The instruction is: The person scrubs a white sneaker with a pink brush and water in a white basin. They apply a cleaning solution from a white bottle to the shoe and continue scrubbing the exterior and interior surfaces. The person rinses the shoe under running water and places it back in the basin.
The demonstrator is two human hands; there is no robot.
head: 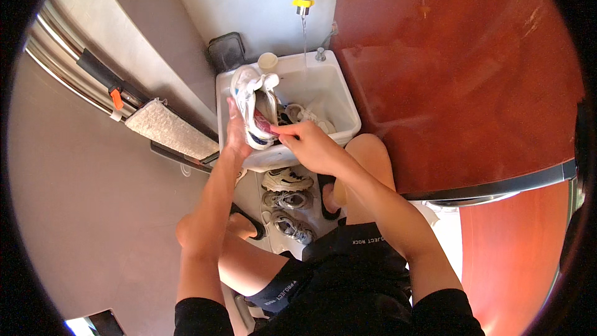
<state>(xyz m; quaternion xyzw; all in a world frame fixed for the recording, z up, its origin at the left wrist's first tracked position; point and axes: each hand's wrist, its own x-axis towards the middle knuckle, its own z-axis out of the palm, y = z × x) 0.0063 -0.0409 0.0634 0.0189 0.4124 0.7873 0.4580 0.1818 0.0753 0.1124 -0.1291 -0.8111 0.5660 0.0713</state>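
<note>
Above the left side of a white ceramic sink [343,88], my left hand [237,126] grips a white sneaker [247,95] by its side, with the navy-trimmed heel towards me. My right hand [303,142] pinches the end of a flat dark-pink piece [262,121] at the sneaker's heel. It looks like an insole, and its rest lies inside the shoe opening. Under and beside the sneaker, white shoes [308,114] lie in the basin, partly hidden. A thin stream of water [305,37] falls into the sink from a metal nozzle [303,8] on a blue hose.
A pale cup [267,62] stands on the sink's back rim near a metal knob [320,54]. Several sneakers [288,199] rest on the floor between my feet. A flat mop [170,128] leans at the left wall; a red-brown panel [466,79] bounds the right.
</note>
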